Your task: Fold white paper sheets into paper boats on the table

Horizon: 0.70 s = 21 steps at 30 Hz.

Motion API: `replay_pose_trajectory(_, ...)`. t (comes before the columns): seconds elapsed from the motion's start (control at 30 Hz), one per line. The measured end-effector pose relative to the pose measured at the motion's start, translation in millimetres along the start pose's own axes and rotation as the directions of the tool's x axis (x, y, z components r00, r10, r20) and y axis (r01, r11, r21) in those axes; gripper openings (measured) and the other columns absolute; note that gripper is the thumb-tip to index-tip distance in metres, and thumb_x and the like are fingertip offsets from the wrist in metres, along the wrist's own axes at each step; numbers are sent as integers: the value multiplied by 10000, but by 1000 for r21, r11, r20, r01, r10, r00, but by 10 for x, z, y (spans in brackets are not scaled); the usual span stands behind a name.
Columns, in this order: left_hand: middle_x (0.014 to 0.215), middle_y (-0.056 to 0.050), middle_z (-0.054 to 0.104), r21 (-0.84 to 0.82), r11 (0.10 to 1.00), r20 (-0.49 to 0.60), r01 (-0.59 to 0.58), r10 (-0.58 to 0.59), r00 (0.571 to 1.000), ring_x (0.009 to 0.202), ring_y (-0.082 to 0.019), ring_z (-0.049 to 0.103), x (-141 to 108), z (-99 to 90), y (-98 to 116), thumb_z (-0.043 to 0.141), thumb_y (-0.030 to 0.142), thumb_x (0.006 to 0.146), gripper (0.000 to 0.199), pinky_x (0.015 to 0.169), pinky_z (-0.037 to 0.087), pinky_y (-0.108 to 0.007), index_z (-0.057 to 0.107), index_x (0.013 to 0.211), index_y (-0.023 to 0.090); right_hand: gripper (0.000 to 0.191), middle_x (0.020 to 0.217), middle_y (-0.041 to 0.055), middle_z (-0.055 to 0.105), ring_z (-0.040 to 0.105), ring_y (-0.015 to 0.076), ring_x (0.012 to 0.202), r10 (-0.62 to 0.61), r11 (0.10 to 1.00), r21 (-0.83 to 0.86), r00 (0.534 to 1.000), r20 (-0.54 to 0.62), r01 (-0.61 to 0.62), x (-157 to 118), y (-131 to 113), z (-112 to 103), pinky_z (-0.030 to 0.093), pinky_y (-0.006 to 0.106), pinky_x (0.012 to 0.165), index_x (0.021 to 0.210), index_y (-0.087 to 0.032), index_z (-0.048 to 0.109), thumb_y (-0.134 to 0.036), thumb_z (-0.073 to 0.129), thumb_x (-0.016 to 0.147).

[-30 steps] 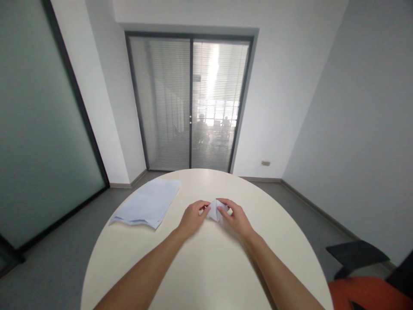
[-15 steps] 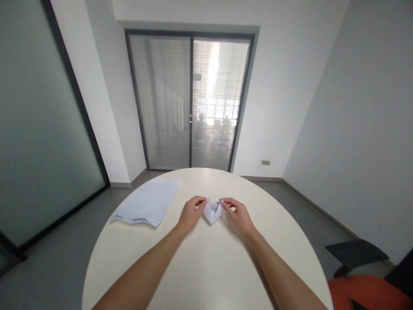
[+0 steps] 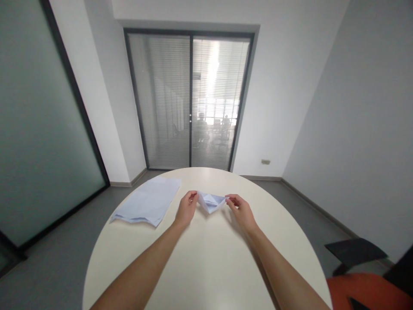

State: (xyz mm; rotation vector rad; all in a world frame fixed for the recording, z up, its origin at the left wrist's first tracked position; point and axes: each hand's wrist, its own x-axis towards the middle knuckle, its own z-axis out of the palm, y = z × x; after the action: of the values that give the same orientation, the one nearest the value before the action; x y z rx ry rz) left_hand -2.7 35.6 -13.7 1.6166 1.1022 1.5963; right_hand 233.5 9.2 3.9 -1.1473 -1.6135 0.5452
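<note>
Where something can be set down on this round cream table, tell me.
Bare on the table: between the left forearm and right forearm; right of the latter, to the edge; beyond the folded white paper. Crowded: the middle, where the left hand and right hand hold that paper, and far left, under stacked white sheets.

No text legible anywhere in view: no readable labels, brands, numbers or signs.
</note>
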Motion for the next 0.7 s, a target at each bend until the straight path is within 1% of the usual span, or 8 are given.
replay_pose_trajectory(0.17,1002,-87,701,-64,997,-42,34,-37,998,931,-199,665,31,-5,-85,546,445,902,302,864,527,-344,610,1011,171,423,889,99,712,652,238,838,22,999,35,1000,-20,-21,8,79,-15,502,383,802,1019,-187,636,-579,573,872)
replay_pose_trajectory(0.3,957,-79,696,-82,994,-71,69,-75,995,896,-189,669,57,-7,-157,545,507,895,350,840,535,-333,593,994,175,433,885,92,708,648,230,826,32,998,60,999,-37,-30,11,153,-22,508,382,796,1006,-196,610,-604,568,868)
replay_pose_trajectory(0.43,924,-79,698,-109,989,-112,96,-108,988,867,-193,673,88,-19,-209,555,529,880,365,812,547,-339,594,956,175,432,883,80,698,644,219,819,44,997,62,998,-43,-42,16,195,-29,508,374,801,977,-203,596,-619,561,865)
replay_pose_trajectory(0.57,900,-74,701,-92,987,-135,133,-144,980,833,-184,679,115,-20,-261,555,542,863,374,762,546,-307,598,944,180,405,865,71,693,642,213,803,51,997,68,997,-51,-47,23,226,-34,496,357,785,968,-202,603,-592,565,866)
replay_pose_trajectory(0.63,849,-65,696,-71,986,-143,151,-160,977,789,-177,678,121,-18,-290,551,539,859,373,725,536,-288,594,930,175,381,836,64,691,634,210,785,60,997,54,997,-51,-57,27,244,-39,486,347,760,964,-195,609,-562,568,870)
replay_pose_trajectory(0.7,798,-47,686,-32,986,-149,166,-169,974,737,-168,673,119,-24,-307,541,503,869,345,677,517,-268,586,956,172,358,804,56,686,625,206,765,71,997,25,996,-44,-70,28,260,-45,475,335,733,959,-189,614,-534,562,875)
